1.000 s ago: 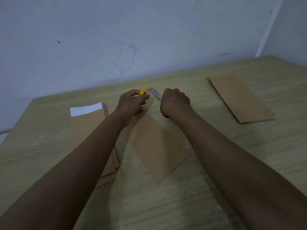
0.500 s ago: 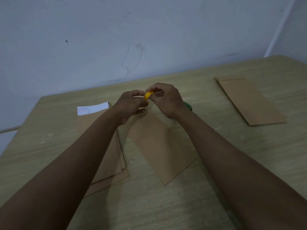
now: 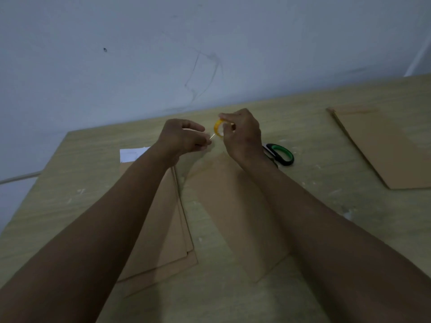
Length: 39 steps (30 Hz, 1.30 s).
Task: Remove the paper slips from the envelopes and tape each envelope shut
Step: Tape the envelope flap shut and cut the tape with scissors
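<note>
Head view: below the hands an envelope (image 3: 235, 213) lies flat on the desk (image 3: 326, 229), thin and easy to crease. Farther, the right hand (image 3: 242, 134) pinches the light yellow tape roll (image 3: 218, 128), and the left hand (image 3: 184, 138) pinches its sticky loose end; I would hold this end only at its tip.

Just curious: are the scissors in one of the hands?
No, the scissors lie on the table beside the right hand, which holds the tape roll.
</note>
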Available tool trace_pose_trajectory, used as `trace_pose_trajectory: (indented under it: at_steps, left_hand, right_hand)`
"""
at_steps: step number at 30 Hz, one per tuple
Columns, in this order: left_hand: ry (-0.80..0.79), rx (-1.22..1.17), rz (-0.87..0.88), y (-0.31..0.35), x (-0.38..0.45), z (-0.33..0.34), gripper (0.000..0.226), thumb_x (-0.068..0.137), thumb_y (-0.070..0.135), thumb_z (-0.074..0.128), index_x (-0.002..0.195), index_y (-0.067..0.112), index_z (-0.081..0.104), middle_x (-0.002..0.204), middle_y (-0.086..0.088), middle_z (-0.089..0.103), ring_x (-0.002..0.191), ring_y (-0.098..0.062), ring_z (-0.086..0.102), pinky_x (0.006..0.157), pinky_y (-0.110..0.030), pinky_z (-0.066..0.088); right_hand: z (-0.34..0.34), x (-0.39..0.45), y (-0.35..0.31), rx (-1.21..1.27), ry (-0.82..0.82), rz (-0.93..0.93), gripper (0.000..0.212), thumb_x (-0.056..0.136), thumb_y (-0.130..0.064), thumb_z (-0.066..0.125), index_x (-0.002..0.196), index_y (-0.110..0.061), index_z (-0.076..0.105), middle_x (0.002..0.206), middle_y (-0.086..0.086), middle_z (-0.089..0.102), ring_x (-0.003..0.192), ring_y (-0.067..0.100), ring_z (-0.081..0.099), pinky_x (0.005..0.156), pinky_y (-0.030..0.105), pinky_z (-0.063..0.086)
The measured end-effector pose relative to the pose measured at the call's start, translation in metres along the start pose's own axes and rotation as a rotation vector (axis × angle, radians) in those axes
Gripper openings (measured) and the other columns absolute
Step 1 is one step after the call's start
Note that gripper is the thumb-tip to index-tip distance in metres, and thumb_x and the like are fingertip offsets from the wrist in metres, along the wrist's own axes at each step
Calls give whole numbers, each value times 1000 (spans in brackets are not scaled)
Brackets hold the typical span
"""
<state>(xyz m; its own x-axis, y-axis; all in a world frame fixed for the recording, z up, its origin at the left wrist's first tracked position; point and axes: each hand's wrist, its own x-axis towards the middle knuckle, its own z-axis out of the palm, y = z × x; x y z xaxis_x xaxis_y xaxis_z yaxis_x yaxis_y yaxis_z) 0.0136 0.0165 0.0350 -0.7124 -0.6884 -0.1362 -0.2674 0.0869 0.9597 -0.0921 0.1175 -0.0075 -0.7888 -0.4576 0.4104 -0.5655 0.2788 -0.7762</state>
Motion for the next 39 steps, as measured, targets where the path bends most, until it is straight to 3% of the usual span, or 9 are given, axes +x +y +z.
trace_pose_trajectory:
  at_steps: [3, 7, 12, 16, 19, 23, 29, 35, 39]
  left_hand:
    - [30, 102, -9, -6, 9, -4, 37, 66, -8, 84, 100, -10, 67, 89, -28, 71, 72, -29, 70, 70, -37, 63]
    - [70, 208, -16, -17, 24, -7, 55, 27, 25, 87, 77, 8, 73, 84, -21, 74, 85, -36, 74, 85, -53, 59]
    - [80, 316, -10, -11, 34, -5, 27, 56, -2, 91, 68, 8, 69, 82, -22, 73, 82, -35, 74, 81, -51, 61]
    - [111, 507, 26, -4, 40, -2, 21, 61, 4, 89, 71, 13, 73, 83, -12, 75, 90, -31, 72, 82, -42, 61]
    - [140, 579, 31, -5, 42, -4, 23, 59, 14, 93, 76, 16, 78, 82, -7, 74, 89, -24, 71, 76, -30, 56]
    - [141, 500, -90, -12, 45, -12, 35, 51, 23, 99, 76, 12, 77, 90, -10, 75, 90, -23, 70, 88, -38, 58]
    - [200, 373, -95, -24, 48, -20, 34, 47, 16, 99, 60, 17, 67, 60, 0, 62, 66, -16, 58, 70, -30, 49]
    - [225, 510, 72, -33, 36, -16, 16, 72, 18, 83, 84, 20, 72, 89, -2, 72, 91, -19, 67, 77, -26, 49]
    - [255, 661, 227, -40, 15, -4, 13, 81, 27, 74, 93, 24, 72, 107, -4, 70, 102, -22, 64, 79, -28, 44]
  right_hand:
    - [4, 4, -1, -147, -55, 112, 33, 85, -16, 60, 116, -28, 62, 104, 0, 66, 96, 25, 61, 80, 32, 49]
    - [7, 7, -4, -268, -95, 153, 14, 82, -20, 63, 94, -25, 60, 98, -2, 68, 92, 28, 62, 72, 31, 46]
    - [10, 10, -6, -319, -136, 161, 12, 82, -22, 65, 94, -27, 66, 101, -3, 69, 97, 28, 63, 75, 31, 44]
    - [6, 15, -9, -345, -212, 195, 14, 84, -27, 67, 98, -30, 69, 111, 2, 64, 105, 29, 60, 83, 33, 42]
    - [3, 16, -10, -342, -240, 193, 16, 85, -30, 68, 100, -30, 69, 114, 3, 61, 108, 29, 57, 84, 33, 40]
    - [2, 17, -11, -343, -257, 204, 17, 86, -30, 67, 103, -30, 68, 116, 4, 59, 109, 29, 57, 86, 33, 39]
    - [3, 16, -14, -346, -255, 217, 19, 87, -30, 65, 105, -29, 68, 117, 5, 59, 111, 30, 56, 91, 35, 42]
    - [-1, 8, -13, -327, -229, 180, 27, 95, -25, 50, 114, -31, 67, 119, 9, 60, 108, 33, 57, 88, 36, 42]
    - [-11, -1, -13, -304, -182, 136, 21, 88, -22, 53, 102, -28, 68, 110, 4, 67, 100, 30, 61, 77, 32, 44]
